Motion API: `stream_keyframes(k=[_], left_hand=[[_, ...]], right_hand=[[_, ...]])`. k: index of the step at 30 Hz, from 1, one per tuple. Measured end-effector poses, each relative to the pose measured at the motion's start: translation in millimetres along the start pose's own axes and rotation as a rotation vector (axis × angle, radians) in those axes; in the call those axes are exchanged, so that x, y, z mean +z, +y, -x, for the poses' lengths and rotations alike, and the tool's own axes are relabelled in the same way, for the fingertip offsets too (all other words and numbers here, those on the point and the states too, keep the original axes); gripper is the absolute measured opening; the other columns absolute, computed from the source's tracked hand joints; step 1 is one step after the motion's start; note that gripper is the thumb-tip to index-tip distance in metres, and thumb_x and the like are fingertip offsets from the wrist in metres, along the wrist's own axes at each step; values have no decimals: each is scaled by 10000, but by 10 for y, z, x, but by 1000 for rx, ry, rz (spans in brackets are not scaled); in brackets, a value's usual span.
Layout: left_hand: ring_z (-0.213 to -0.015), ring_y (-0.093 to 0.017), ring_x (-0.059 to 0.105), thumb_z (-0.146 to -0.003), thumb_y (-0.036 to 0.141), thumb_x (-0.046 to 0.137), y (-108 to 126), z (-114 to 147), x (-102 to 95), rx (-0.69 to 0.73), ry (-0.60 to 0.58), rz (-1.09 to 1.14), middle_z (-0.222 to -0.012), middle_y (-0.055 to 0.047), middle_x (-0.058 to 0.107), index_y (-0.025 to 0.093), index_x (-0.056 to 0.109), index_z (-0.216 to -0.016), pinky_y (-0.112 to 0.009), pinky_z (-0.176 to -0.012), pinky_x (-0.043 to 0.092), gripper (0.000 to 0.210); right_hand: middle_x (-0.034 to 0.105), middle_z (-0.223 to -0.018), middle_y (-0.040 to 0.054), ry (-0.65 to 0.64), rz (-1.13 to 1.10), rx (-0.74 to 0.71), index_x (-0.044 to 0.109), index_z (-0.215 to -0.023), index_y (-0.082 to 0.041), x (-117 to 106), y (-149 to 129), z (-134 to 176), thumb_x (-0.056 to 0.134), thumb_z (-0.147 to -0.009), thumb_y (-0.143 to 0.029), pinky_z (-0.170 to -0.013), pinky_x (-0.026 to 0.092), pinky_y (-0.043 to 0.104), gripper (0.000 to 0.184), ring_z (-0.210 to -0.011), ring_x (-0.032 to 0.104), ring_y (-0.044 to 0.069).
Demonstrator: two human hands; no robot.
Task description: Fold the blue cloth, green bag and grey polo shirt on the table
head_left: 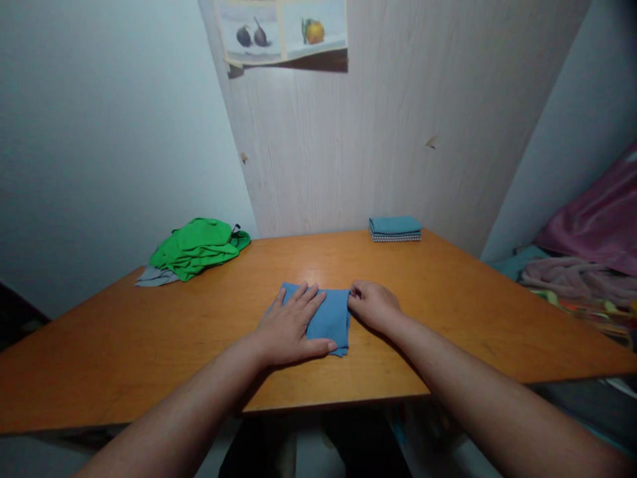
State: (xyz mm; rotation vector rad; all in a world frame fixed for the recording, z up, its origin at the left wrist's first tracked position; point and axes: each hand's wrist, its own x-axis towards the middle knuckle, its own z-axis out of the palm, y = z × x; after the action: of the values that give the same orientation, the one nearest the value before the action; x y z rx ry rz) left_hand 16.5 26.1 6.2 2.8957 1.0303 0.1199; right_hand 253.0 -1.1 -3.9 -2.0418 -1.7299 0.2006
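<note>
Far left corner of the surface [448,332]: a heap of green cloths [199,247] lies crumpled, with a grey cloth [154,277] showing beneath its near left side. The heap is well apart from both hands.

Middle of the surface, toward the near edge: a folded blue cloth [331,317] lies flat. The left hand [291,326] rests palm down on the cloth's left part, fingers spread apart and extended, thumb lying along the near edge of the cloth; it presses and grips nothing. The right hand [373,304] sits at the cloth's right edge, touching it, fingers curled together; whether they pinch the cloth's edge cannot be told from this view.

Far edge, right of centre: a small stack of folded cloths [395,229], blue on top and a checked one below, stands squared against the wooden panel [398,119]. It is well apart from the hands.

Beyond the right edge of the surface: a pile of fabrics [592,245], pink and maroon, off the surface
</note>
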Motion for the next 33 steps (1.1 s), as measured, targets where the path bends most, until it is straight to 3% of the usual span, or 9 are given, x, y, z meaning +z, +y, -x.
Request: stream_keyframes(k=[4, 9, 13, 19, 26, 33], left_hand=[[-1550, -361, 102, -774, 885, 445, 12, 0, -26, -6, -12, 13, -1678, -99, 182, 265, 189, -1624, -617, -1225, 33, 1082], [-1549, -377, 81, -721, 906, 489, -6, -8, -22, -1, -20, 26, -1684, -101, 157, 269, 165, -1627, -624, -1222, 53, 1154], [-1550, -380, 60, -699, 914, 507, -39, -13, -16, 11, -32, 46, -1689, -103, 125, 275, 150, -1629, -618, -1222, 55, 1183], [-1549, -390, 35, -629, 922, 566, -23, -9, -72, 11, -66, 79, -1687, -113, 117, 249, 144, -1628, -644, -1214, 12, 1277], [-1551, -381, 21, -647, 895, 578, -15, -16, -110, 4, -111, 95, -1687, -125, 83, 220, 141, -1628, -648, -1212, 13, 1268], [-1547, -396, 29, -621, 893, 606, -25, -2, -104, 20, -105, 97, -1689, -120, 72, 225, 114, -1630, -650, -1209, -14, 1306]], right_hand=[[710, -810, 6, 11, -146, -34, 687, -924, -245, -9, 98, -12, 578, -846, -314, -580, 309, 272, 150, -709, 585, 167], [690, -883, 26, 200, -297, -200, 675, -995, -212, -72, 148, 106, 537, -860, -222, -685, 402, 272, 193, -773, 594, 167], [668, -905, 36, 126, -303, -436, 671, -997, -222, -193, 30, 412, 543, -872, -212, -718, 426, 287, 179, -797, 593, 174], [645, -1010, 76, 34, -77, -671, 649, -1125, -216, -227, -36, 797, 630, -861, -281, -789, 439, 337, 273, -921, 585, 226], [636, -908, 80, 103, 46, -663, 680, -1063, -202, -103, -36, 854, 481, -974, -239, -766, 413, 346, 221, -854, 576, 223], [651, -843, 63, 110, 59, -633, 688, -957, -208, -15, -42, 954, 503, -968, -242, -727, 380, 336, 188, -804, 584, 209]])
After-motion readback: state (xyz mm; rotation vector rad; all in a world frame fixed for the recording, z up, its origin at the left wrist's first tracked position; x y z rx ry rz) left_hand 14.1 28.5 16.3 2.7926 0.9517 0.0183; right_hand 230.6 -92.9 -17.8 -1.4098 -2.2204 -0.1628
